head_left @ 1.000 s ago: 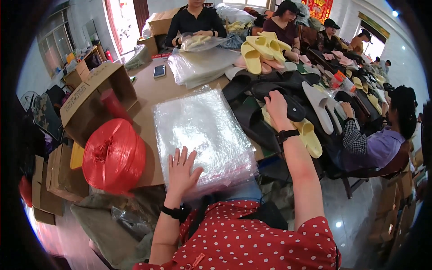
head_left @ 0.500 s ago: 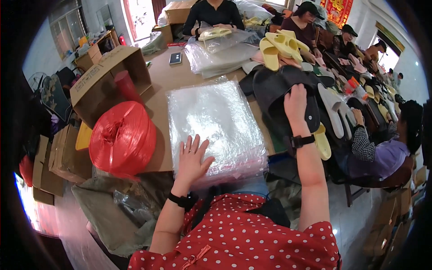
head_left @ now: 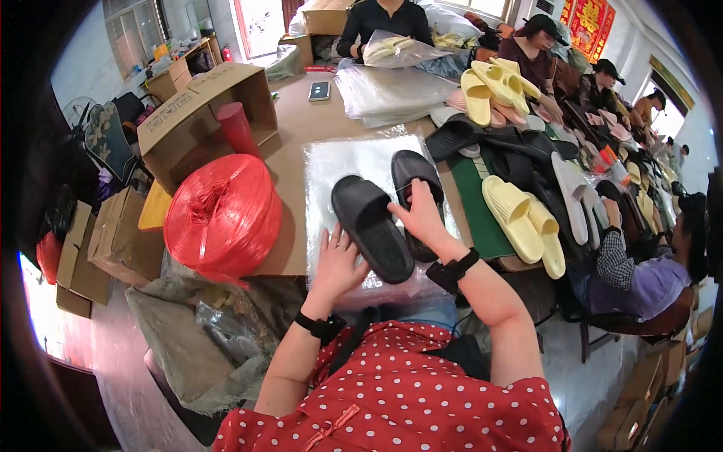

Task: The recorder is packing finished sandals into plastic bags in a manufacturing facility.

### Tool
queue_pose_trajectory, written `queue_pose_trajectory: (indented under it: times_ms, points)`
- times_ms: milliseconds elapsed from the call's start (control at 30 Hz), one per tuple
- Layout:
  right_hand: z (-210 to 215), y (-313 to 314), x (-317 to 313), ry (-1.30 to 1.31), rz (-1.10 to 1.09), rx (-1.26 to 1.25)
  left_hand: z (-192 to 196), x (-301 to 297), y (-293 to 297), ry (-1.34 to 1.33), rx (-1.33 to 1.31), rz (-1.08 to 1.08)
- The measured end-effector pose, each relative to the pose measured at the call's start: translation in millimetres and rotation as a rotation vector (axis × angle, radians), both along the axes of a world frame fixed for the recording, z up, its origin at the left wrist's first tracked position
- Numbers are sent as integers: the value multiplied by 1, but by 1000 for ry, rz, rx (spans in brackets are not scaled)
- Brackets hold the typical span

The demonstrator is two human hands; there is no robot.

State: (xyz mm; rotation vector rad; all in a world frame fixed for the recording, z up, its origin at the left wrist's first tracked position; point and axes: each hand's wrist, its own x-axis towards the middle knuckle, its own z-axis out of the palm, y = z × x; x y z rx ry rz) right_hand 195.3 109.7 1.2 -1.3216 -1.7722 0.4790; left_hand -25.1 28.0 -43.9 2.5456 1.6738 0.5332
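Two black slippers (head_left: 392, 211) have come onto the clear bag stack (head_left: 354, 162) since a second ago, right hand (head_left: 422, 218) gripping one at two o'clock, left hand (head_left: 337, 264) spread, steadying the other

1. We see a long brown worktable (head_left: 297, 151) running away from us.
2. Bright windows (head_left: 135, 30) and a doorway (head_left: 260, 22) let in daylight.
3. Cardboard boxes (head_left: 113, 233) stack on the shiny floor (head_left: 572, 369).
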Motion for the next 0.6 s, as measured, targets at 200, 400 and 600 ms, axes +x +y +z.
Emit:
queue_pose_trajectory:
  times_ms: [200, 400, 600]
  points:
    - [-8, -5, 0, -413, 46, 69, -3, -3, 2, -76, 59, 3]
    - [-8, -10, -6, -327, 113, 157, -2, -4, 1, -51, 50, -1]
    - [-15, -9, -18, -326, -24, 113, 3, 0, 0, -73, 67, -20]
